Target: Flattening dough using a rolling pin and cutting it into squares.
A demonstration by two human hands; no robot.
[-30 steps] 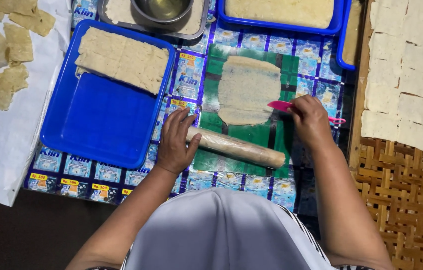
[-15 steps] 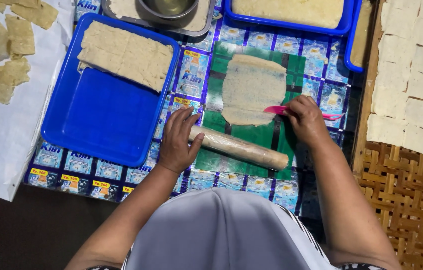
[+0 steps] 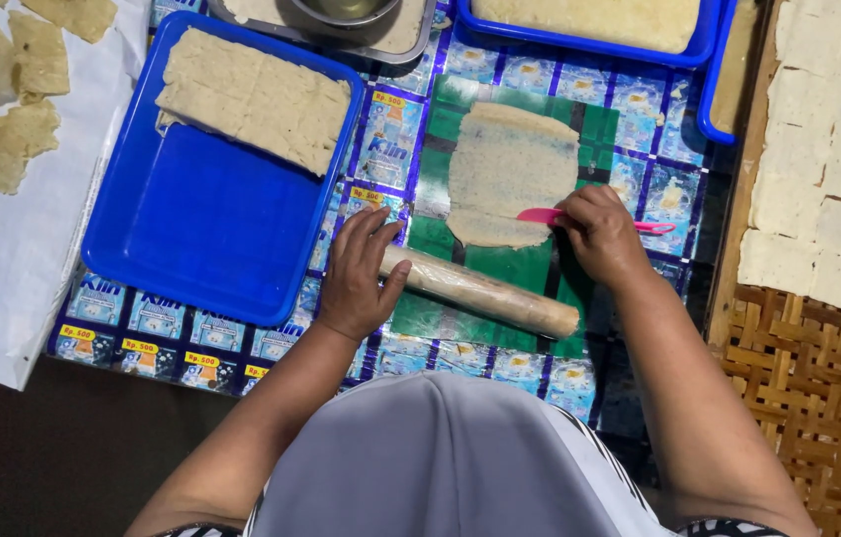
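The right hand [image 3: 601, 237] grips a pink plastic scraper [image 3: 548, 216] at the thin pale dough sheet [image 3: 510, 171]; keep it flat. The left hand [image 3: 359, 273] rests open on the wrapped rolling pin [image 3: 485, 291].

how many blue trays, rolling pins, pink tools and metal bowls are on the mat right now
blue trays: 3, one at left with cut dough, one at top, one at the right edge
rolling pins: 1, the left hand rests on its end
pink tools: 1, held by the right hand at the flat dough sheet
metal bowls: 1
total: 6
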